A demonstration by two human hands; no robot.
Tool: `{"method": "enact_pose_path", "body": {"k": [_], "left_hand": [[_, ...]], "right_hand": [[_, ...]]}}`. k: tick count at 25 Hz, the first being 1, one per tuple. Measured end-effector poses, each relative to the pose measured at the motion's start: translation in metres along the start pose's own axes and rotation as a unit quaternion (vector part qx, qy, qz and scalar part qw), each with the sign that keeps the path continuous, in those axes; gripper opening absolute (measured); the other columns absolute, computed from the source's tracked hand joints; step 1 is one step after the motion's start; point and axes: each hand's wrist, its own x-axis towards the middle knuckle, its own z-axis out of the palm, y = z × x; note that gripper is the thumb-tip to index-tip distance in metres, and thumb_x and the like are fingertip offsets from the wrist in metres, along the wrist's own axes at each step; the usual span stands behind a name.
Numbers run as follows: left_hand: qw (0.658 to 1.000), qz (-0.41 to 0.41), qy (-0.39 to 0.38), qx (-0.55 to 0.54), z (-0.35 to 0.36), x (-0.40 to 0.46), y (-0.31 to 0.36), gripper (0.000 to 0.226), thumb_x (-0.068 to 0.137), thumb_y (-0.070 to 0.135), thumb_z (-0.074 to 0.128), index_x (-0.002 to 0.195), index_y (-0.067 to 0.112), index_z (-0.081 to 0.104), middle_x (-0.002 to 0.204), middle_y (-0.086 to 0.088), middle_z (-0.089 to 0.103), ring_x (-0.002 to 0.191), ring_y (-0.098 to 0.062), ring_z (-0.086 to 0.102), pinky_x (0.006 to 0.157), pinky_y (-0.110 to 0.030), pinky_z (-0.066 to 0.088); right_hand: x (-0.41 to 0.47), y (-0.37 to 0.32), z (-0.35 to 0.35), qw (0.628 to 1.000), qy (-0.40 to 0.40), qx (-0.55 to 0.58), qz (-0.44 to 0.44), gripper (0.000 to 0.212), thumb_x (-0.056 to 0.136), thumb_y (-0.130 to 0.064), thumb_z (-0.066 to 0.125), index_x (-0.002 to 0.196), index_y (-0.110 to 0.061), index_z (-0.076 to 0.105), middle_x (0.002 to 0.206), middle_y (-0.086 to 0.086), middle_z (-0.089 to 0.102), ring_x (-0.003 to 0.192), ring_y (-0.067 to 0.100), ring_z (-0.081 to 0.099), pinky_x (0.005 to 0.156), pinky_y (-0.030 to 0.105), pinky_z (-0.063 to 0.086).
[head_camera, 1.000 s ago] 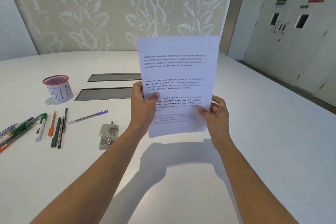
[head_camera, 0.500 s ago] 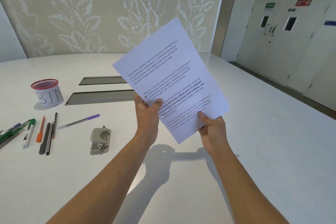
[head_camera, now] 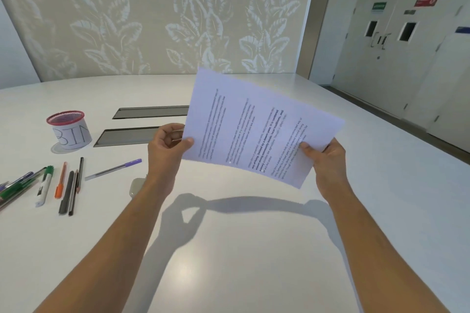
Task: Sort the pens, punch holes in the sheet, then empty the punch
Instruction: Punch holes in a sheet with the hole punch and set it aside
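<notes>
A printed white sheet (head_camera: 256, 124) hangs in the air over the table, turned sideways so its text lines run up and down. My left hand (head_camera: 166, 146) pinches its left edge and my right hand (head_camera: 324, 157) grips its lower right corner. The grey hole punch (head_camera: 136, 187) sits on the table, mostly hidden behind my left forearm. Several pens and markers (head_camera: 62, 185) lie in a loose row at the left, with a purple-capped pen (head_camera: 113, 169) apart from them.
A red mesh cup labelled BIN (head_camera: 68, 129) stands at the back left of the white table (head_camera: 229, 249). Two grey cable hatches (head_camera: 127, 136) are set into the tabletop behind my hands. Doors stand at the far right.
The sheet has turned clockwise from upright to sideways and come lower. My hands have moved apart, the right hand going further right; my left forearm now covers most of the punch.
</notes>
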Motion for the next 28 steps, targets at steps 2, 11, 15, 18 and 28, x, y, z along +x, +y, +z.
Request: {"method": "enact_pose_path", "body": {"k": [2,11,15,18,28], "left_hand": [[0.998,-0.013,-0.024,0.058,-0.004,-0.001,-0.003,0.033,0.07,0.016,0.074,0.1,0.026,0.063,0.093,0.006,0.075,0.083,-0.013,0.07,0.069,-0.024,0.055],[0.993,-0.007,-0.011,0.118,0.006,-0.006,-0.008,0.031,0.082,0.01,0.06,0.1,0.034,0.052,0.106,0.008,0.069,0.096,-0.017,0.069,0.074,-0.034,0.056],[0.988,-0.025,-0.024,0.15,0.004,-0.009,-0.018,0.028,0.087,0.006,0.056,0.104,0.027,0.048,0.107,0.005,0.065,0.097,-0.018,0.066,0.072,-0.033,0.053],[0.985,-0.039,-0.021,0.166,0.003,-0.014,-0.028,0.026,0.091,0.004,0.054,0.107,0.024,0.047,0.106,0.009,0.063,0.097,-0.014,0.065,0.066,-0.028,0.049],[0.982,0.005,0.046,0.185,0.002,-0.003,-0.028,0.035,0.09,0.019,0.064,0.12,0.029,0.049,0.107,0.009,0.061,0.095,-0.004,0.059,0.068,-0.019,0.045]], "right_hand": [[-0.003,0.009,0.0,0.999,-0.01,-0.028,0.022,0.031,0.085,0.004,0.069,0.108,-0.016,0.064,0.108,0.002,0.074,0.094,0.019,0.07,0.079,0.034,0.057],[-0.008,0.019,0.01,0.994,-0.026,-0.089,0.055,0.031,0.087,0.005,0.066,0.096,-0.025,0.069,0.094,-0.01,0.076,0.085,0.014,0.071,0.08,0.035,0.057],[-0.013,0.026,0.007,0.993,-0.04,-0.095,0.059,0.029,0.088,0.004,0.066,0.105,-0.02,0.066,0.102,-0.006,0.075,0.09,0.016,0.071,0.082,0.037,0.057],[-0.017,0.03,0.007,0.992,-0.034,-0.101,0.068,0.027,0.089,0.004,0.064,0.105,-0.017,0.067,0.103,-0.001,0.074,0.091,0.02,0.07,0.085,0.041,0.056],[-0.016,0.019,0.002,0.993,0.04,-0.04,0.107,0.024,0.09,0.003,0.062,0.107,-0.013,0.069,0.106,0.004,0.075,0.094,0.025,0.073,0.081,0.042,0.057]]}}
